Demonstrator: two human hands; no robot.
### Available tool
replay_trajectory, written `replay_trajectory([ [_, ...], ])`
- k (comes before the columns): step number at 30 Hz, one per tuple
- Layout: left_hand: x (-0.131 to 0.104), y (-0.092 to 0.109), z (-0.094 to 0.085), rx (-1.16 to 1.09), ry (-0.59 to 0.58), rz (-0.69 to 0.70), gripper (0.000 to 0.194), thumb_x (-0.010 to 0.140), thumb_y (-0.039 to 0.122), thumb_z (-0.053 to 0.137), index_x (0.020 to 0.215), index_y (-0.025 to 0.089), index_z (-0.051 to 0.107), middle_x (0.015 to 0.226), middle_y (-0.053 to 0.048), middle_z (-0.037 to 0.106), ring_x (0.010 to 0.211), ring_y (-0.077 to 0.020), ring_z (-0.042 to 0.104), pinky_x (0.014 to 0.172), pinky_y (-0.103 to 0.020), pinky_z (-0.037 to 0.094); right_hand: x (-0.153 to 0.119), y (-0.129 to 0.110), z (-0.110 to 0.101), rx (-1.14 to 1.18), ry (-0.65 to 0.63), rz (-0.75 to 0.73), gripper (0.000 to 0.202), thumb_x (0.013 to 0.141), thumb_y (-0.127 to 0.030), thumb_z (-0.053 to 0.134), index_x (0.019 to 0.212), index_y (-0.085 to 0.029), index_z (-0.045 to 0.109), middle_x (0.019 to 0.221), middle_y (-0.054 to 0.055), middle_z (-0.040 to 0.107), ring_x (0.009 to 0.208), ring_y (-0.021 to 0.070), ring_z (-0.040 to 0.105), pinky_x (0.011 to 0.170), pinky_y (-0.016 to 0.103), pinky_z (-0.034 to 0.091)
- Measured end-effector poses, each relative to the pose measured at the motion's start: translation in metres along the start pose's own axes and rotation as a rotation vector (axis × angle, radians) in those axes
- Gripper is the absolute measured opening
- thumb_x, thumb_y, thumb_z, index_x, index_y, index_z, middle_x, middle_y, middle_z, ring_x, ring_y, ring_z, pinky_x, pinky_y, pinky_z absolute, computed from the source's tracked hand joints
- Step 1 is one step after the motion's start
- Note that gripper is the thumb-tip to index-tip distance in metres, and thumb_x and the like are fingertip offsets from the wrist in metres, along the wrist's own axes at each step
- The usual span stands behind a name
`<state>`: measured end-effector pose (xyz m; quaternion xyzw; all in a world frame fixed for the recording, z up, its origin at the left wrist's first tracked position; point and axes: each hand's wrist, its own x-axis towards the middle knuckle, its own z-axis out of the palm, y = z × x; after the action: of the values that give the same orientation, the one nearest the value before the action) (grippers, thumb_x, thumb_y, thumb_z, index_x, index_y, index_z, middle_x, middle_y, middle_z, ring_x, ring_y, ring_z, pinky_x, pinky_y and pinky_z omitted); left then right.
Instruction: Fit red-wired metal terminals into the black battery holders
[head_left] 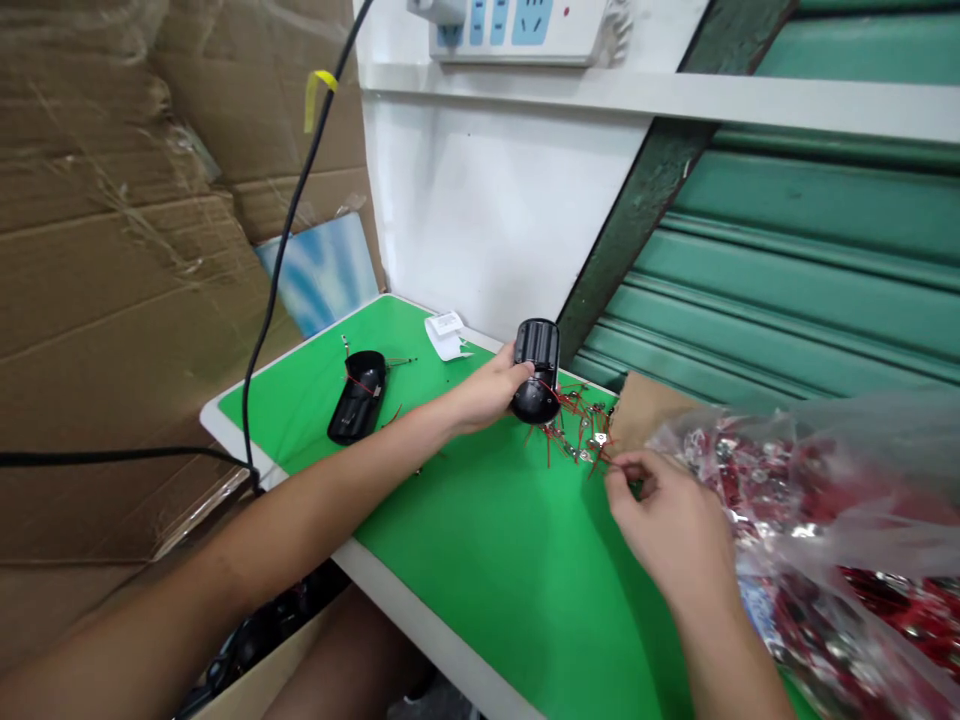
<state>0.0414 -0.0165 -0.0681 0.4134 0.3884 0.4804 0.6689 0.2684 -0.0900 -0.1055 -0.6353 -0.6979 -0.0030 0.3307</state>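
My left hand (491, 388) is closed around a black plastic housing (537, 345), its hollow ribbed inside facing me and a thin red wire at its lower part. Just to the right lies a loose pile of red wires with small metal contacts (581, 430). At the pile's near edge, my right hand (671, 510) pinches a thin red wire between thumb and forefinger; a shiny metal tab (601, 439) shows close by. A second black housing (358, 400) rests on the left of the green tabletop (480, 560), with wires and contacts around it.
Clear plastic bags (810, 520) full of red wires and metal parts crowd the right side. A white paper label (447, 335) lies at the back. One black cable (281, 250) hangs at left before cardboard (112, 300). A power strip (517, 30) sits above.
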Motion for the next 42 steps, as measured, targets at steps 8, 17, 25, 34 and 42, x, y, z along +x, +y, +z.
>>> replay_trajectory([
  [8, -0.004, -0.001, 0.004, -0.024, -0.012, -0.081, 0.029, 0.097, 0.020, 0.056, 0.125, 0.014, 0.061, 0.095, -0.005, 0.070, 0.072, -0.0094, 0.060, 0.072, -0.021, 0.048, -0.008, 0.005, 0.020, -0.284, -0.066, -0.179, 0.016, 0.092, -0.021, 0.049, 0.083, -0.021, 0.063, 0.084, 0.010, 0.070, 0.074, 0.0256, 0.064, 0.067, 0.037, 0.044],
  [17, -0.008, -0.014, -0.001, 0.035, -0.327, -0.351, 0.033, 0.076, 0.033, 0.085, 0.097, 0.012, 0.070, 0.086, -0.003, 0.074, 0.070, -0.0104, 0.065, 0.069, -0.023, 0.051, 0.000, -0.007, -0.002, -0.269, 0.126, -0.280, 0.016, 0.101, -0.028, 0.046, 0.091, -0.022, 0.058, 0.086, 0.009, 0.063, 0.079, 0.0261, 0.059, 0.069, 0.037, 0.043],
  [25, -0.011, -0.020, -0.002, 0.026, -0.445, -0.329, 0.058, 0.064, 0.048, 0.096, 0.105, 0.013, 0.074, 0.091, -0.006, 0.077, 0.077, -0.0129, 0.069, 0.077, -0.026, 0.053, 0.000, -0.011, -0.005, -0.283, 0.127, -0.295, 0.016, 0.101, -0.026, 0.046, 0.091, -0.021, 0.057, 0.088, 0.009, 0.062, 0.083, 0.0244, 0.059, 0.071, 0.035, 0.041],
  [34, -0.011, -0.020, 0.000, 0.026, -0.483, -0.312, 0.048, 0.072, 0.038, 0.084, 0.113, 0.015, 0.076, 0.101, -0.009, 0.078, 0.088, -0.0162, 0.070, 0.082, -0.027, 0.052, -0.003, -0.013, -0.009, -0.362, 0.076, -0.283, 0.011, 0.103, -0.025, 0.051, 0.095, -0.021, 0.058, 0.091, 0.005, 0.063, 0.071, 0.0189, 0.059, 0.060, 0.031, 0.034],
  [42, -0.013, -0.025, 0.003, 0.148, -0.423, -0.260, 0.055, 0.073, 0.050, 0.090, 0.110, 0.013, 0.074, 0.086, -0.001, 0.072, 0.069, -0.0088, 0.062, 0.069, -0.023, 0.047, -0.003, -0.017, -0.007, -0.221, 0.070, -0.225, 0.016, 0.101, -0.027, 0.048, 0.093, -0.020, 0.060, 0.091, 0.006, 0.063, 0.067, 0.0169, 0.056, 0.057, 0.030, 0.034],
])
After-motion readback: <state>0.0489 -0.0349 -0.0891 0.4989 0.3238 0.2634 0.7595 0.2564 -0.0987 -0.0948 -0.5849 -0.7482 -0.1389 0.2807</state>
